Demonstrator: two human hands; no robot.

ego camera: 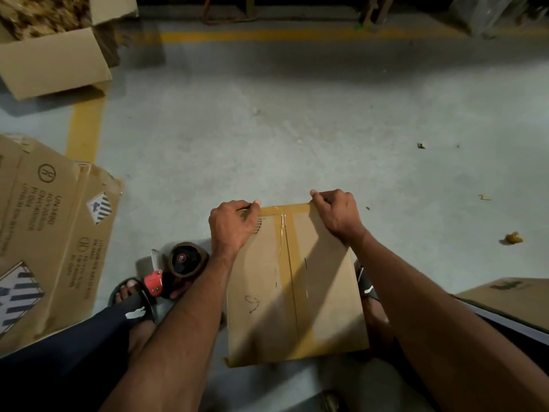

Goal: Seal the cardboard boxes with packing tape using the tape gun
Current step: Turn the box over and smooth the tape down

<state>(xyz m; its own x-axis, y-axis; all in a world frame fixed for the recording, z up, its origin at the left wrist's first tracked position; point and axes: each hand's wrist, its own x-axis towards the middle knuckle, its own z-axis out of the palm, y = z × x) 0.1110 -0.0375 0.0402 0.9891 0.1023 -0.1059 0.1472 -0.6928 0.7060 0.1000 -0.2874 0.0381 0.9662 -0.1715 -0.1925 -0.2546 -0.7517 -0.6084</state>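
Head view looks down on a cardboard box (pixel 294 289) standing on the floor (pixel 267 129) between the person's feet, close enough that both arms reach its far edge without stretching. Brown tape (pixel 287 263) runs down the centre seam, and a second strip crosses the far edge.

Both hands work that far strip. The left hand (pixel 233 224) sits on the far left corner with fingers curled over the edge, apparently pressing the tape end down the side; whether it pinches the tape or only pushes on it I cannot tell. The right hand (pixel 334 214) grips the far right corner the same way, fingers bent over the edge. Holding both corners at once probably keeps the strip taut while it is rubbed flat.

The tape gun (pixel 175 272) lies on the floor just left of the box, beside the left foot in its sandal (pixel 133 298), set down near so both hands are free for smoothing yet within easy reach.

Flattened cartons (pixel 53 233) lie to the left, and an open box (pixel 53 40) sits at the far left. Another box (pixel 511 295) shows at the right edge.
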